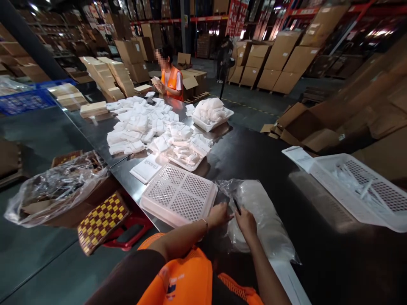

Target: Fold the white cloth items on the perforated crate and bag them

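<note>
A clear plastic bag holding white round-edged items lies on the dark table in front of me. My left hand is closed at the bag's left edge, its fingers pinching the film. My right hand is closed around a slim black tool that points up and away over the bag; its exact kind cannot be made out. Just left of my left hand, an upside-down white perforated plastic basket rests on the table. A flat white printed packet lies beyond its left corner.
White packets are heaped farther up the table, some in trays. A white basket with clear plastic pieces stands right. At left are a bag-lined carton and woven-topped stool. A co-worker in an orange vest handles something across the table.
</note>
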